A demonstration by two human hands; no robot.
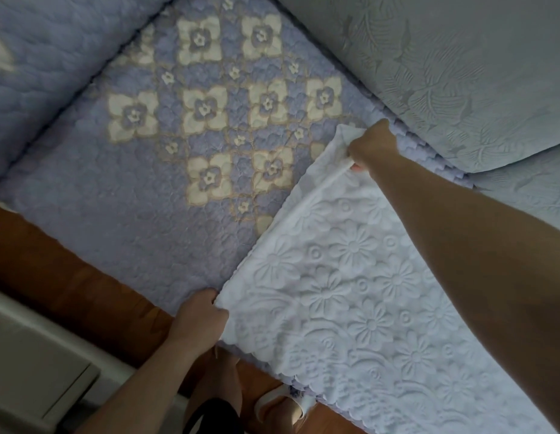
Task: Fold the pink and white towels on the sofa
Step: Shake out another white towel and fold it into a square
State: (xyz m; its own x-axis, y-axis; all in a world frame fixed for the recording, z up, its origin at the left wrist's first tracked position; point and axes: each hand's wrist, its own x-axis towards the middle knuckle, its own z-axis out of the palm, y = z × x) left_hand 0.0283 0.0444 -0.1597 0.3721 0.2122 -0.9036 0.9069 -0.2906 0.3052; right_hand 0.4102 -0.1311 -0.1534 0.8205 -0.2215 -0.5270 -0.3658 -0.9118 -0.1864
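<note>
The white towel is spread on the sofa, its 2 left-edge corners pinched in the left hand and right hand; uneven pulling would likely skew the fold.

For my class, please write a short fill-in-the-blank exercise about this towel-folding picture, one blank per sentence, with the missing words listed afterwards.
1. The towel held by both hands is ____ in colour.
2. The right hand pinches the towel's corner nearer the ____ of the sofa.
3. The left hand keeps its grip on the corner at the sofa's ____ edge.
4. The quilted seat cover shows cream ____ on a purple ground.

Missing words: white; back; front; flowers
</note>
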